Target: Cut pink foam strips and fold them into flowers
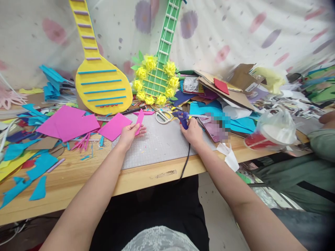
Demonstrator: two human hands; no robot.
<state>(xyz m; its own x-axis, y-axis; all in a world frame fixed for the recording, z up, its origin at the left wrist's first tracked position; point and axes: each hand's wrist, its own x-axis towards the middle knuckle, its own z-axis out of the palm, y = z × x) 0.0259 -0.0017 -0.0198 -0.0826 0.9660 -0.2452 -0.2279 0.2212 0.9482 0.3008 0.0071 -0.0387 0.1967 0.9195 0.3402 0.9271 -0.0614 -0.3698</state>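
Note:
My left hand (128, 136) pinches a narrow pink foam strip (140, 121) between thumb and fingers, above the left edge of a grey cutting mat (157, 143). In my right hand (193, 132) is a blue glue gun (183, 116), its black cord (186, 160) hanging over the table's front edge. White-handled scissors (164, 117) lie on the mat between the two hands, close to the glue gun. Left of my left hand rest a pink foam square (115, 126) and a larger pink foam sheet (68, 124).
A yellow paper guitar (103, 87) and a green one with yellow flowers (169, 42) lean against the back curtain. Blue scraps (43, 165) litter the left. At right are a phone (213, 127), a bagged red cup (272, 134), piled cardboard (240, 80) and a seated person (288, 177).

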